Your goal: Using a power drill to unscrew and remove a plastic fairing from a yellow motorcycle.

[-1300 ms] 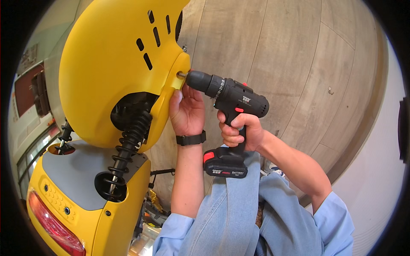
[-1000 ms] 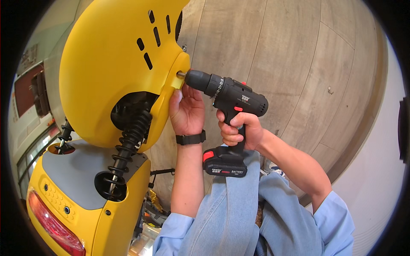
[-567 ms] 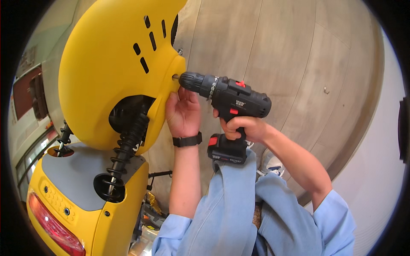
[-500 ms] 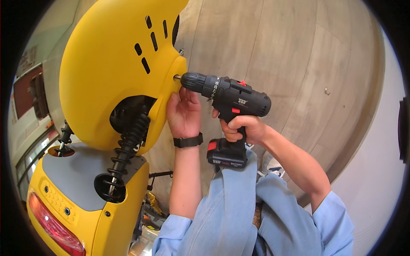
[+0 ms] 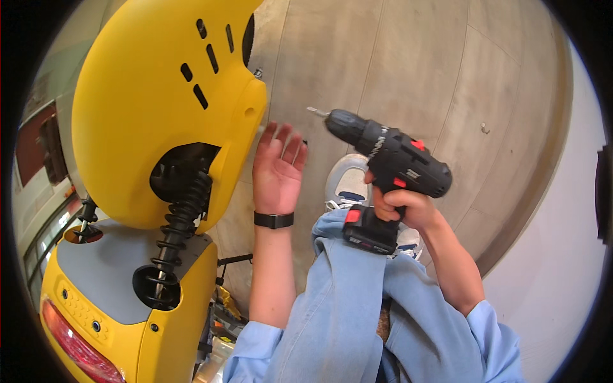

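Note:
A black cordless drill (image 5: pixel 408 166) with red switches is gripped by my right hand (image 5: pixel 399 204), its bit (image 5: pixel 316 111) free in the air, pointing up-left. My left hand (image 5: pixel 278 163) is palm up, fingers apart and slightly curled, just right of the lower edge of a large yellow curved panel (image 5: pixel 147 89). A round recess (image 5: pixel 249 112) shows on the panel's rim above my left hand. A small dark bit behind my fingertips cannot be made out. A black coil-spring shock (image 5: pixel 179 223) runs from the panel to a yellow body with grey top (image 5: pixel 102 271) and red lamp.
A second shock (image 5: pixel 87 216) stands at the far left. My sneakers (image 5: pixel 345 185) and jean-clad legs are below the drill, on the grey plank floor (image 5: pixel 428 64). A pale wall (image 5: pixel 543 255) borders the right. Some cluttered items (image 5: pixel 223 329) lie at the bottom, beside the yellow body.
The drill has pulled right, away from the panel, its bit now out of the rim. My left hand has come off the panel, its fingers spreading. The panel appears shifted slightly left.

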`<state>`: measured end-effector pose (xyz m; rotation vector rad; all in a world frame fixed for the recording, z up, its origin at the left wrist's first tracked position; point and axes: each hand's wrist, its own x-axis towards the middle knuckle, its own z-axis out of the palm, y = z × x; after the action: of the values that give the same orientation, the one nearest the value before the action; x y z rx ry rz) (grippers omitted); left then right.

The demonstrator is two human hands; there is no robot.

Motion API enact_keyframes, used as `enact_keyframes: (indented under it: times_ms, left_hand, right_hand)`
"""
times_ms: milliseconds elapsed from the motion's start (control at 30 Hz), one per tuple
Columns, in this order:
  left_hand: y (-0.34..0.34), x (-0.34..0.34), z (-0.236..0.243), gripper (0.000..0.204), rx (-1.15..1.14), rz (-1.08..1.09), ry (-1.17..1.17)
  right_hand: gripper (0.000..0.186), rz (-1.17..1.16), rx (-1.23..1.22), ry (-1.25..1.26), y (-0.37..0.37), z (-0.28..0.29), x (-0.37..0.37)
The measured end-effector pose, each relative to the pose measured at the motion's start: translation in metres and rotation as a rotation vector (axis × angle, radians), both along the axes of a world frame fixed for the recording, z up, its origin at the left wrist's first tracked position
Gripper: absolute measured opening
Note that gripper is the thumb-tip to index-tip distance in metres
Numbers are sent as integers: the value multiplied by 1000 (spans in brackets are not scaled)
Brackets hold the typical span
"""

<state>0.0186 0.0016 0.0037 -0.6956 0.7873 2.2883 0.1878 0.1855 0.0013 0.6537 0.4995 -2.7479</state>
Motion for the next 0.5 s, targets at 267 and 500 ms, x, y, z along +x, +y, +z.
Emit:
enact_keyframes:
  times_ms: [267, 500]
  left_hand:
    - [-24, 18, -80, 25, -1500, -698, 733]
    - [-38, 8, -106, 18, -1460, -667, 688]
  right_hand:
    - [22, 77, 1436, -38, 28, -7, 59]
    - [24, 5, 1308, -23, 9, -14, 76]
